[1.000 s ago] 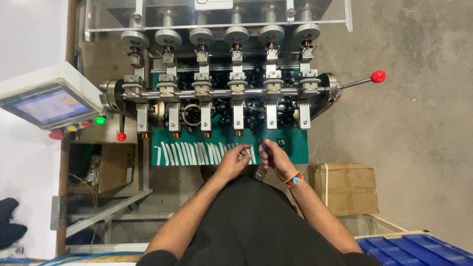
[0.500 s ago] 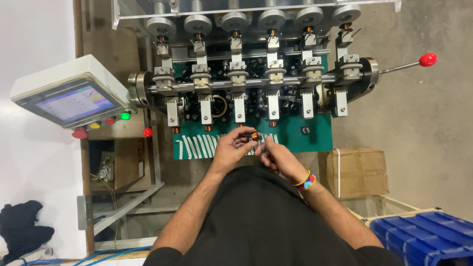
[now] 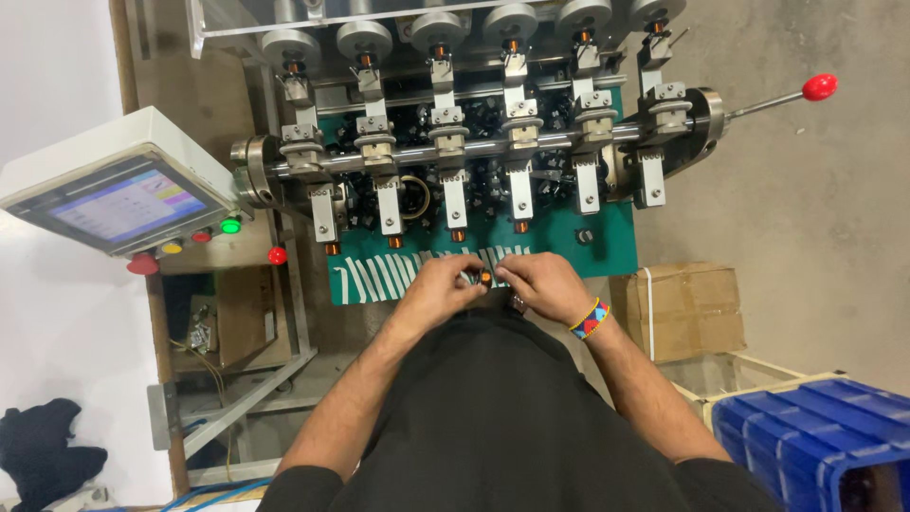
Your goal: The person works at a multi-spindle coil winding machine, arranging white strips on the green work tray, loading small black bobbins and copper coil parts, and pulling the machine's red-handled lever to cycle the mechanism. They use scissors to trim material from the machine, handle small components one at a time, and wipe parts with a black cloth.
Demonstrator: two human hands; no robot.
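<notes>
We pinched a small orange coil bobbin [image 3: 485, 277] between our left hand [image 3: 444, 284] and right hand [image 3: 540, 284], just above the green surface [image 3: 621, 248]. It seemed light, rigid, its fine winding fragile; best gripped by its ends.

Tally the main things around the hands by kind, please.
Round spindle heads: 6
Red-knobbed lever: 1
Screen panel: 1
Cardboard box: 1
Small orange part at the fingertips: 1
Total: 10
</notes>
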